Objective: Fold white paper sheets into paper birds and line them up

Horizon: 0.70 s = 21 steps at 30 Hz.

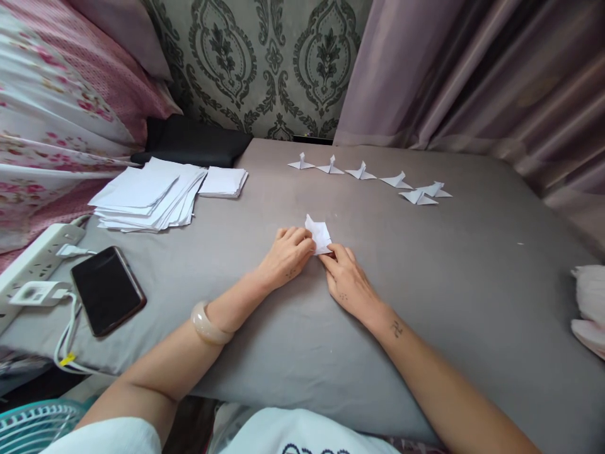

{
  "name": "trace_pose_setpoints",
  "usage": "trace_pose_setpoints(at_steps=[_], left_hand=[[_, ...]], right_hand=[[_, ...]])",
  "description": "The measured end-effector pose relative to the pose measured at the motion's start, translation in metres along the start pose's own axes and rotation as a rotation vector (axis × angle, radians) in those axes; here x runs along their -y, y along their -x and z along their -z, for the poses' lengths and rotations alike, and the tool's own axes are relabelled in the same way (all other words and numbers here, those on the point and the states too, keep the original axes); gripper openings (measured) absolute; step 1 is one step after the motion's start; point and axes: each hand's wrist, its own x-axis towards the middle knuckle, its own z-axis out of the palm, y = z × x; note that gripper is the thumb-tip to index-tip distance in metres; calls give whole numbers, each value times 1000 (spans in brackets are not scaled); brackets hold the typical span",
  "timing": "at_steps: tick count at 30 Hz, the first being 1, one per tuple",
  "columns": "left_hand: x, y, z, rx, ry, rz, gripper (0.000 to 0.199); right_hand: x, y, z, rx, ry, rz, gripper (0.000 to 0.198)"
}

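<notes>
A small piece of folded white paper (319,236) is between my hands near the middle of the grey-covered surface. My left hand (290,252) has its fingers closed on the paper's left edge. With thumb and fingers, my right hand (347,272) pinches its lower right corner. Part of the paper is hidden behind the fingers, and its top left corner sticks up in a point. Beyond my hands, several folded paper birds (362,171) stand in a curved row toward the back right.
On the left lie a stack of white paper sheets (142,192) and a smaller stack of paper (224,181). Nearer are a phone (108,290), a power strip (40,261) and white cables (69,340). A black item (198,142) lies at the back, below patterned wallpaper.
</notes>
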Motion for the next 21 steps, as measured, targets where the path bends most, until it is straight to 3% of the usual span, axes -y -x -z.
trace_pose_setpoints(at_steps=[7, 15, 21], left_hand=[[1, 0, 3, 116, 113, -120, 31], [2, 3, 5, 175, 15, -213, 35], [-2, 2, 9, 237, -70, -215, 39]], right_hand=[[-1, 3, 11, 26, -1, -29, 36], [-16, 7, 32, 116, 1, -64, 37], [-29, 5, 42, 149, -144, -103, 33]])
